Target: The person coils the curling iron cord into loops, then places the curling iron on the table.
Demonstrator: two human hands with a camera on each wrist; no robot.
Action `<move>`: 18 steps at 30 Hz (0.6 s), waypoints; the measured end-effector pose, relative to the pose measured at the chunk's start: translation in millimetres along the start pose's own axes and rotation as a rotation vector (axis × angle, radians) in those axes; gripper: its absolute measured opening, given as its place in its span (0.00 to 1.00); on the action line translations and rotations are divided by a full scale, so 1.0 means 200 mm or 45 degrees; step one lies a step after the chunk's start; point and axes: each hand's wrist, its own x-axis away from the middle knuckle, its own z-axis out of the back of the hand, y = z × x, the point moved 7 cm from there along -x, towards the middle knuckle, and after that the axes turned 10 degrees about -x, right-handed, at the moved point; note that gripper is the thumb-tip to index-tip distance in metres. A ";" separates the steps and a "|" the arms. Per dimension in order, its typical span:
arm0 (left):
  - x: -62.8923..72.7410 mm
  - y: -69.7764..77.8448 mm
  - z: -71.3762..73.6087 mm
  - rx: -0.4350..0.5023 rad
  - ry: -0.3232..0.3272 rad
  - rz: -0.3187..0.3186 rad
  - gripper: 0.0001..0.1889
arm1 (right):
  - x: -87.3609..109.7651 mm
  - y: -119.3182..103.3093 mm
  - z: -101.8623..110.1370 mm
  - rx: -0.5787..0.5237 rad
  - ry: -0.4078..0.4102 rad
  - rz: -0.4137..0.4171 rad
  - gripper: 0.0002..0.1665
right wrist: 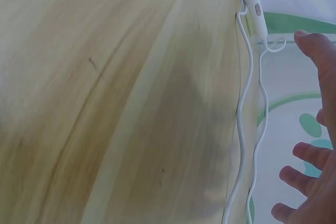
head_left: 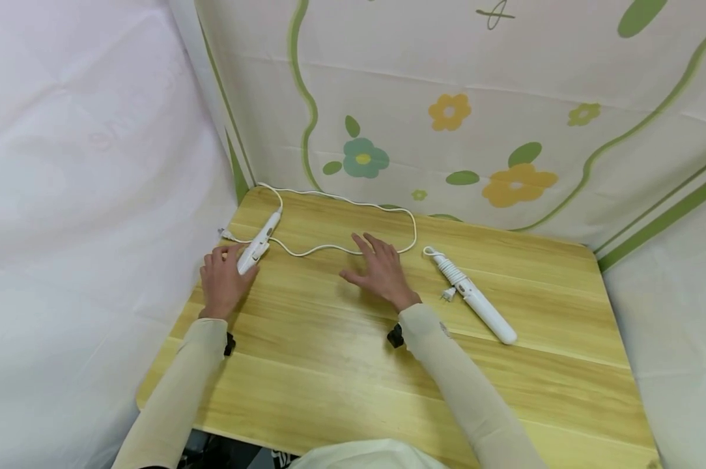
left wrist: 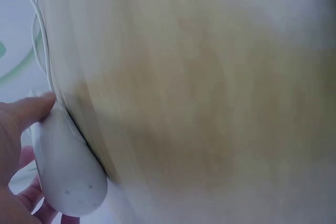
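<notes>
A white hair straightener [head_left: 260, 242] lies slanted at the left of the table, its cord running from the far end. My left hand [head_left: 221, 277] grips its near end between thumb and fingers; the left wrist view shows the thumb along one side of the rounded white tip [left wrist: 73, 187] and fingers on the other. My right hand [head_left: 382, 270] is held with fingers spread near the white cord [head_left: 324, 247], holding nothing. To its right lies a second white hair straightener [head_left: 484, 309], the cord wound round its handle and the plug [head_left: 449, 294] beside it.
The unwound cord makes a wide loop along the back of the wooden table [head_left: 329, 365], its plug [head_left: 225, 233] at the left edge. A flower-printed cloth [head_left: 411, 78] hangs behind the table, and white cloth [head_left: 95, 195] closes in the left side.
</notes>
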 end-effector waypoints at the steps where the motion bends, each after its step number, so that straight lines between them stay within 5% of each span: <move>1: 0.00 -0.01 -0.01 0.006 -0.025 0.010 0.36 | 0.00 -0.01 0.00 0.002 -0.001 0.003 0.58; 10: 0.01 -0.06 -0.07 0.105 -0.215 0.055 0.38 | -0.02 -0.08 -0.02 -0.032 0.016 0.062 0.61; 18: 0.00 -0.10 -0.08 0.181 -0.251 0.050 0.35 | -0.04 -0.11 -0.06 -0.001 -0.036 0.084 0.63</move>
